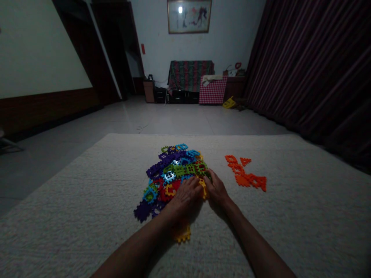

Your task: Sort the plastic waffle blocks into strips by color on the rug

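A heap of toothed plastic tiles (171,170) in purple, green, blue, red and yellow lies on a pale carpet (87,216). My left hand (185,197) rests on the near right edge of the heap, fingers curled over tiles. Close beside it, my right hand (216,189) has its fingers bent. Both hands pinch a yellow tile (203,188) that stands between them. Another yellow tile (182,233) lies on the carpet under my left forearm.
Several orange tiles (246,175) lie joined in a row to the right of the heap. Beyond the carpet is a grey tiled floor (174,116), a covered sofa (189,79) at the far wall, and a dark curtain (313,65) on the right.
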Motion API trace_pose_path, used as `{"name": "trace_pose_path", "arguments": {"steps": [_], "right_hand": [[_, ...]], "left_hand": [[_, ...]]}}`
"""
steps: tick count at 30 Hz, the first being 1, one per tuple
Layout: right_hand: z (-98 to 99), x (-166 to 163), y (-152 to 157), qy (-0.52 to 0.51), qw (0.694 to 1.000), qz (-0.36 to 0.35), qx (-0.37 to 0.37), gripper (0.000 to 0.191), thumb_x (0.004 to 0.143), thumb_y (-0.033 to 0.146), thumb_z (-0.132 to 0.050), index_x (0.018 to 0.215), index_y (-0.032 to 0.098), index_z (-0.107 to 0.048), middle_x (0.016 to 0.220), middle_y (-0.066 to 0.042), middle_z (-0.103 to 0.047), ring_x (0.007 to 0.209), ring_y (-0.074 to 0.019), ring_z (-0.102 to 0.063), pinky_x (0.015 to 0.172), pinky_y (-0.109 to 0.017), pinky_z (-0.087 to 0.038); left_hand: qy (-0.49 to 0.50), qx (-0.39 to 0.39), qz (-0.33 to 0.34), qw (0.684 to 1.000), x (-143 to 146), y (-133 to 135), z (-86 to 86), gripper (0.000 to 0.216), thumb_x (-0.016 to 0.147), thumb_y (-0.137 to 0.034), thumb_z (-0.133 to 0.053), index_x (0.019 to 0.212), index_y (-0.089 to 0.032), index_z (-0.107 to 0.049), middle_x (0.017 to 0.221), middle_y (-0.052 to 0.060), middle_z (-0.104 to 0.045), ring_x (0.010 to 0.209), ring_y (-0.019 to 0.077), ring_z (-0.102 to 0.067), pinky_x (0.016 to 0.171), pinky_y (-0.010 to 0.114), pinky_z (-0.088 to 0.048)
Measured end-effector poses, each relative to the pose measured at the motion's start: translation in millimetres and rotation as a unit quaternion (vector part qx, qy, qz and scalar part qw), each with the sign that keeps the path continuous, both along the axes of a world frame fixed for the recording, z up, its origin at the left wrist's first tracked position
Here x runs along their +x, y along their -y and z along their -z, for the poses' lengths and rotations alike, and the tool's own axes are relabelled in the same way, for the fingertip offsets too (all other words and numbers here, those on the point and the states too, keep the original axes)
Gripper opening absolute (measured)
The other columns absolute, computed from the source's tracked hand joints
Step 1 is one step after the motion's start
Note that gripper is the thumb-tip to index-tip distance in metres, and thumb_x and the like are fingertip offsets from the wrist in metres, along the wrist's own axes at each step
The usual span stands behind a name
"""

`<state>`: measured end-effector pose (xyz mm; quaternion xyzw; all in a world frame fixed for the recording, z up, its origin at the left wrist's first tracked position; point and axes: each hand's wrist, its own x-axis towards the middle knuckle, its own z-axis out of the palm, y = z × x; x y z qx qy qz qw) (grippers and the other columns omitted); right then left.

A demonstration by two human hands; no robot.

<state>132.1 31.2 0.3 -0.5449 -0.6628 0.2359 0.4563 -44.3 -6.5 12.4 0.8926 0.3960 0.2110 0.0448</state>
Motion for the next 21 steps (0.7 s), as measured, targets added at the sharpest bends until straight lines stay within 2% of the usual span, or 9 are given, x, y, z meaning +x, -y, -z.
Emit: {"name": "trace_pose_path", "arguments": {"steps": [2,5,9,11,14,16,19,21], "right_hand": [[-5.4,-4,0,-0.061,0.998,-0.006,-0.004,0.046,0.089,0.045,-0.045,0.124,0.019,-0.058,0.128,-0.012,-0.064,0.118,-0.0247,-0.059,0.104,-0.043,-0.045],[-8.3,-2,4,-0.140,0.990,0.023,-0.012,0.047,0.091,0.047,-0.045,0.125,0.018,-0.059,0.127,-0.013,-0.065,0.115,-0.0250,-0.061,0.100,-0.042,-0.048],[-6.0,3,11,-0.161,0.986,0.047,-0.012,0.047,0.091,0.048,-0.048,0.124,0.017,-0.061,0.128,-0.013,-0.065,0.119,-0.0261,-0.059,0.104,-0.044,-0.045],[-5.2,4,13,-0.156,0.987,0.045,-0.013,0.046,0.091,0.048,-0.048,0.124,0.017,-0.061,0.128,-0.013,-0.065,0.119,-0.0258,-0.059,0.104,-0.044,-0.044],[-5.1,3,13,-0.154,0.987,0.029,-0.021,0.046,0.092,0.048,-0.048,0.123,0.017,-0.062,0.123,-0.012,-0.067,0.113,-0.0249,-0.062,0.100,-0.041,-0.047],[-6.0,1,13,-0.154,0.987,0.025,-0.024,0.046,0.091,0.048,-0.048,0.122,0.018,-0.062,0.122,-0.012,-0.068,0.111,-0.0251,-0.062,0.098,-0.041,-0.048],[-9.3,0,15,-0.159,0.987,0.023,-0.024,0.044,0.090,0.048,-0.049,0.119,0.017,-0.063,0.123,-0.012,-0.067,0.113,-0.0255,-0.061,0.099,-0.042,-0.047],[-11.7,0,16,-0.180,0.983,-0.004,-0.025,0.043,0.091,0.048,-0.049,0.118,0.018,-0.063,0.121,-0.010,-0.068,0.112,-0.0246,-0.061,0.100,-0.041,-0.046]], "left_hand": [[0.014,0.008,-0.005,1.000,-5,-1,-6.6,0.032,0.090,-0.027,-0.057,0.122,-0.022,-0.057,0.140,0.013,-0.051,0.131,0.0276,-0.045,0.106,0.048,-0.044],[0.008,0.002,0.058,0.998,-12,6,-21.6,0.043,0.090,-0.041,-0.059,0.128,-0.021,-0.056,0.143,0.015,-0.049,0.135,0.0305,-0.043,0.109,0.048,-0.041],[-0.052,-0.043,0.158,0.985,-18,29,-37.5,0.057,0.084,-0.059,-0.060,0.129,-0.024,-0.056,0.144,0.013,-0.049,0.136,0.0352,-0.040,0.107,0.050,-0.040],[-0.067,-0.051,0.178,0.980,-20,42,-41.9,0.050,0.084,-0.059,-0.061,0.120,-0.025,-0.060,0.139,0.011,-0.053,0.132,0.0346,-0.043,0.104,0.048,-0.041],[-0.062,-0.049,0.154,0.985,-22,56,-44.9,0.026,0.089,-0.046,-0.057,0.099,-0.023,-0.062,0.119,0.008,-0.061,0.119,0.0275,-0.051,0.100,0.042,-0.041],[-0.050,-0.031,0.120,0.991,-22,57,-44.1,0.015,0.093,-0.034,-0.052,0.093,-0.022,-0.060,0.111,0.008,-0.062,0.114,0.0242,-0.052,0.102,0.041,-0.040],[-0.043,0.010,0.076,0.996,-22,42,-40.1,0.015,0.093,-0.021,-0.046,0.094,-0.021,-0.061,0.113,0.009,-0.062,0.115,0.0242,-0.051,0.105,0.042,-0.039],[-0.043,0.026,0.054,0.997,-19,25,-39.4,0.017,0.093,-0.020,-0.046,0.098,-0.020,-0.063,0.114,0.010,-0.063,0.113,0.0249,-0.053,0.102,0.043,-0.043]]}}
